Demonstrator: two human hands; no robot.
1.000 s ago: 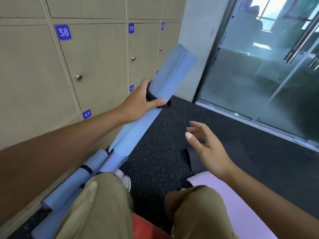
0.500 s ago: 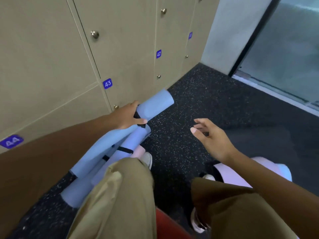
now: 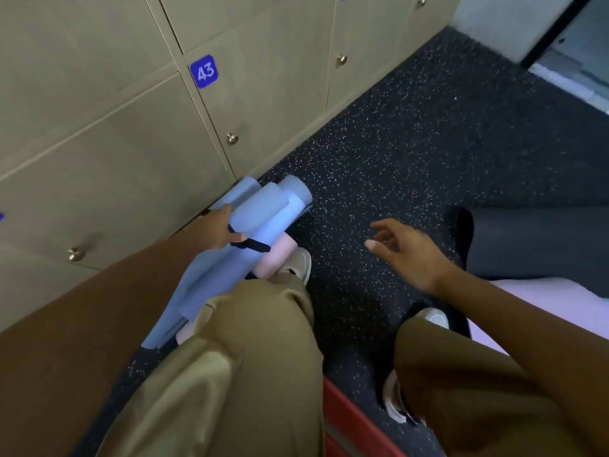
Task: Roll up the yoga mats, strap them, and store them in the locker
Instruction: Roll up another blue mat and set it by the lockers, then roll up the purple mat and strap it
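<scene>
- The left hand point(image 3: 220, 230) has its fingers clamped on a rolled blue mat point(image 3: 260, 219) at its black strap point(image 3: 250, 244), laying it on a pile of rolled mats on the floor against the lockers point(image 3: 263, 103).
- The right hand point(image 3: 408, 250) hovers away from the lockers, fingers apart, holding nothing.
- Step in hand, as I judge: setting down a strapped roll.
- Locker doors look closed; next comes opening one, or rolling the pink mat point(image 3: 543, 301) lying flat further out.

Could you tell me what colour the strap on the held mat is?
Black, on the blue mat; head view shows the strap.
</scene>
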